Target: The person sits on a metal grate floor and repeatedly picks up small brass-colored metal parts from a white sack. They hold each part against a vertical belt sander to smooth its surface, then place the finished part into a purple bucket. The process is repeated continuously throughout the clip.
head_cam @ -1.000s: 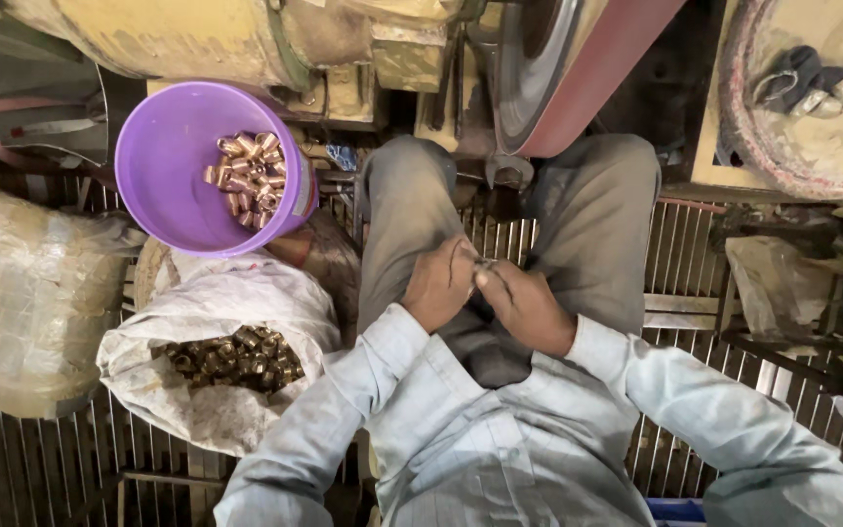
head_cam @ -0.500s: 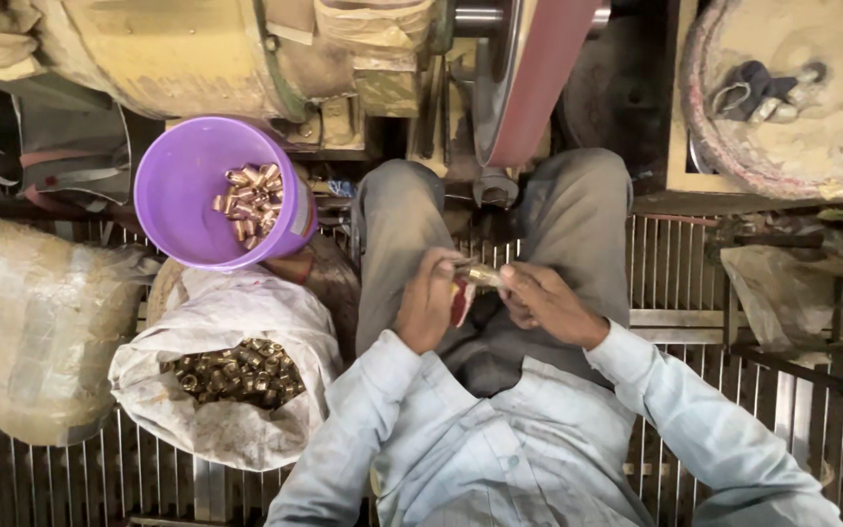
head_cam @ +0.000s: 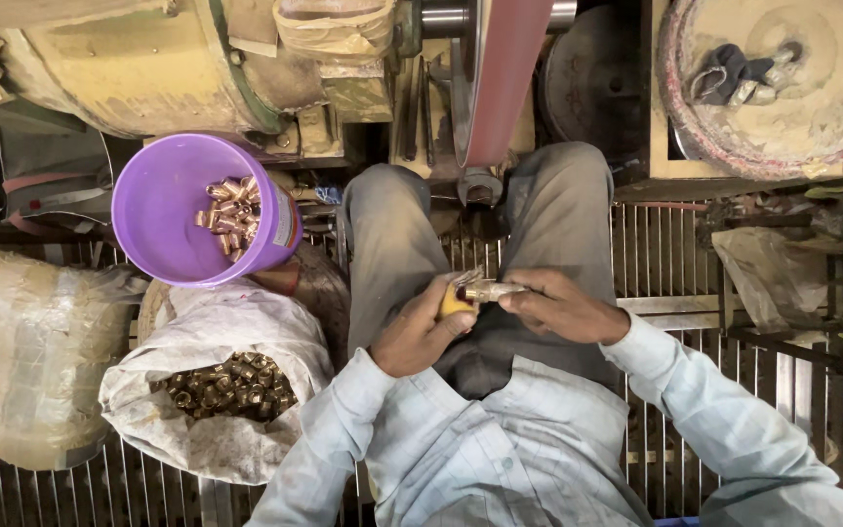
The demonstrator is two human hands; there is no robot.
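Left hand grips yellow handle; right hand fingers pinch brass fitting. Few fittings in bucket, ten o'clock; sack at eight holds many more.

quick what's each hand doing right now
left hand: closed on a yellow handle.
right hand: closed on a small metal piece.
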